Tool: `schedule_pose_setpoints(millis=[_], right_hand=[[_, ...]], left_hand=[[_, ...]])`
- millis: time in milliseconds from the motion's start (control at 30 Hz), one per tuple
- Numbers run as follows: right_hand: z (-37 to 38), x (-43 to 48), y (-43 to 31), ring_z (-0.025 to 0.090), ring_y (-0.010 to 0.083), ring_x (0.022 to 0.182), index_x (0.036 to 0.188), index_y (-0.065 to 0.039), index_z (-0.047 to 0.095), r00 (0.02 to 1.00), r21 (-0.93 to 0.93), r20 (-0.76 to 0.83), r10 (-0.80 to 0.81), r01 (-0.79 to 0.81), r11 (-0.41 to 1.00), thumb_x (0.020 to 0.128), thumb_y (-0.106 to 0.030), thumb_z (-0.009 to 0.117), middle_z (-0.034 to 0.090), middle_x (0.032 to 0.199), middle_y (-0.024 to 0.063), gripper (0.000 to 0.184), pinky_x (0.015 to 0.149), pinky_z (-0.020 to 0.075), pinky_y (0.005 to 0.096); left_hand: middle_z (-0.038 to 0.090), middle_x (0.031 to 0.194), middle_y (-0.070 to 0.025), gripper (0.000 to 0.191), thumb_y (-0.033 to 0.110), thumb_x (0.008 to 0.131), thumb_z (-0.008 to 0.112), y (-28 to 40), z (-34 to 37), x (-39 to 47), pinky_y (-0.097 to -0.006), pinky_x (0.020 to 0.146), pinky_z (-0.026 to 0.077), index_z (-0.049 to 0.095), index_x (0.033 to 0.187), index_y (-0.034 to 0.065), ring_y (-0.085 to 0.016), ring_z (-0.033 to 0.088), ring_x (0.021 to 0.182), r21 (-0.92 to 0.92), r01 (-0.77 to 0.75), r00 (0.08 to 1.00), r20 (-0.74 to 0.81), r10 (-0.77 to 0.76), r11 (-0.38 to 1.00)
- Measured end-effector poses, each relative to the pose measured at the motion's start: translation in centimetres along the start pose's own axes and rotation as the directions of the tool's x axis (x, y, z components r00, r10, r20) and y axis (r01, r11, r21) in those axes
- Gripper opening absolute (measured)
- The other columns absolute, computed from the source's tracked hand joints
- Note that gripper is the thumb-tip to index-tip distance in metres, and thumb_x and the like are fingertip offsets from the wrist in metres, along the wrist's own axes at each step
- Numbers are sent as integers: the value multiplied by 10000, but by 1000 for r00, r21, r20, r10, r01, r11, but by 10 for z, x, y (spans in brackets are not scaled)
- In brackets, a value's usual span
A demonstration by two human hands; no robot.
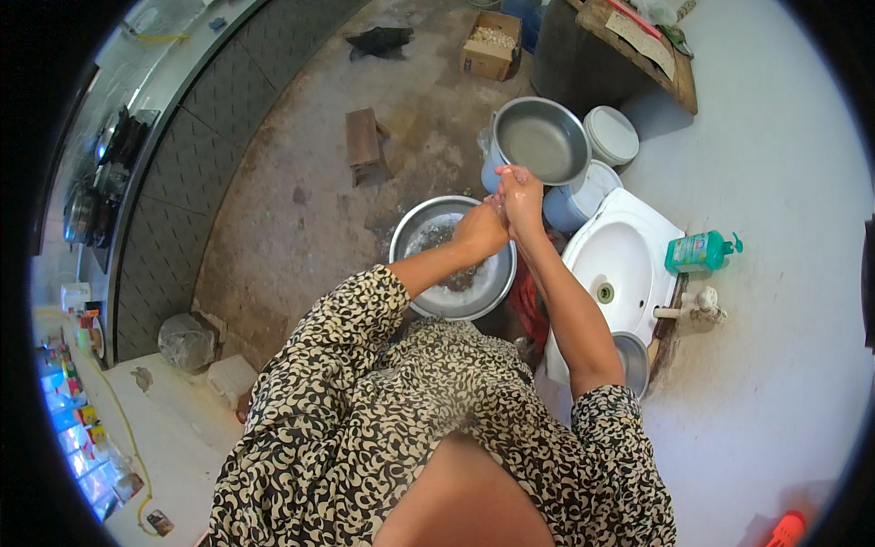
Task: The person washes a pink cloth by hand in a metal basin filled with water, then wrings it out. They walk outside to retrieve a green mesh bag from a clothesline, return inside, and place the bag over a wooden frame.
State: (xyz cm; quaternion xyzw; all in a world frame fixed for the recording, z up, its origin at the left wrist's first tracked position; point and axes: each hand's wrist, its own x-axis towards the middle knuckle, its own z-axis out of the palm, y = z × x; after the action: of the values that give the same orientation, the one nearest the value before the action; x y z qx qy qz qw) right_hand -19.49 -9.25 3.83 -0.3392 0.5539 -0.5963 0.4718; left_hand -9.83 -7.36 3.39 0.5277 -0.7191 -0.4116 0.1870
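Observation:
My left hand (482,227) and my right hand (521,199) are pressed together, fingers curled, and look wet. Whether anything is between them cannot be told. They are over the right rim of a wide metal basin (407,236) with whitish residue and water or dark matter inside, on the floor. Just beyond my hands, a second metal basin (540,137) rests on a light blue bucket (490,172), apparently holding liquid. A white washbasin (612,256) is to the right of my right forearm.
A green pump bottle (694,252) lies by the tap (704,306). Lidded buckets (613,134) stand by the wall. Farther off are a small wooden stool (363,137) and a cardboard box (487,60) of pale pieces. Left is a tiled counter (184,150) with pans. Red plastic (528,301) hangs beside the washbasin.

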Motion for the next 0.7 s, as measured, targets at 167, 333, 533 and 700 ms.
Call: schedule_pose_setpoints(millis=[167, 333, 533, 700], right_hand=[[9, 10, 27, 542, 164, 502, 869, 15, 623, 980, -142, -198, 20, -49, 989, 918, -90, 518, 569, 628, 76, 156, 453, 412, 311], [16, 51, 60, 579, 208, 531, 788, 12, 604, 923, -224, -378, -73, -15, 974, 899, -103, 557, 579, 608, 106, 166, 486, 439, 359], [10, 53, 15, 544, 160, 569, 774, -26, 602, 953, 35, 238, 189, -202, 979, 900, -189, 640, 574, 647, 41, 210, 543, 423, 299], [6, 28, -35, 590, 168, 948, 1119, -28, 587, 922, 121, 381, 66, -121, 985, 920, -297, 636, 623, 1030, 48, 338, 782, 454, 294]], left_hand=[[664, 923, -264, 330, 286, 923, 495, -17, -4, -8, -527, 714, 524, 564, 984, -30, -440, 656, 821, 196, -107, 988, -89, 126, 975], [662, 876, -277, 443, 308, 804, 653, -28, -14, 22, -512, 743, 508, 522, 1060, -27, -453, 645, 831, 293, -91, 995, -6, 97, 952], [673, 837, -246, 374, 260, 778, 698, -32, -20, 30, -458, 619, 514, 538, 984, -8, -380, 670, 693, 170, -193, 941, -247, 231, 966], [666, 787, -123, 293, 256, 779, 732, -18, -53, 24, -303, 449, 446, 620, 912, 21, -192, 582, 511, -582, 251, 962, 242, -130, 774]])
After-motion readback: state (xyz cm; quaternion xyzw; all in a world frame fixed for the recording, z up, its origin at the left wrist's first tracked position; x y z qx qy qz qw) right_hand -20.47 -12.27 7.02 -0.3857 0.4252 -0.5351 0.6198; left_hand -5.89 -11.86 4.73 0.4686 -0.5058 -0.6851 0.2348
